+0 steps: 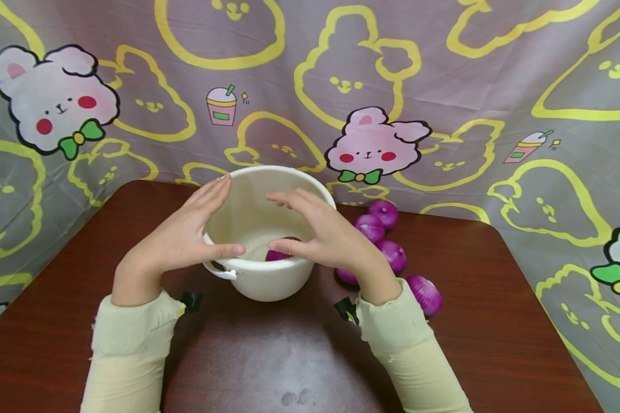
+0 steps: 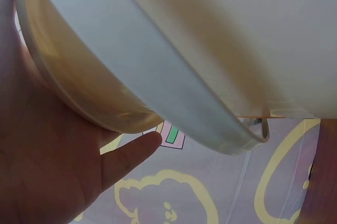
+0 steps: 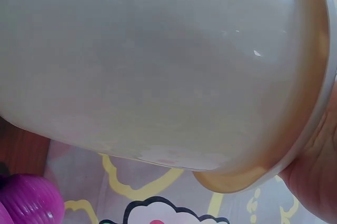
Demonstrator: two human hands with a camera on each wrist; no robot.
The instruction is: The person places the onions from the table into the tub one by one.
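Observation:
A white bucket (image 1: pixel 271 284) with a handle stands upright on the table, one purple onion (image 1: pixel 276 254) lying inside near its front wall. My left hand (image 1: pixel 186 229) is over the bucket's left rim, fingers straight and thumb reaching across the opening. Over the right side of the mouth is my right hand (image 1: pixel 322 229), its fingers spread and slightly bent, holding nothing. Its thumb overlaps the onion in the head view; whether they touch I cannot tell. Both wrist views show the bucket's outer wall (image 3: pixel 131 77) close up, with part of the left hand (image 2: pixel 58 155) beside the rim.
Several purple onions (image 1: pixel 393 256) lie on the brown table (image 1: pixel 485 321) right of the bucket, partly behind the right forearm; one onion (image 1: pixel 425 295) sits nearer the front. A printed cloth (image 1: pixel 444 69) hangs behind and along the sides of the table.

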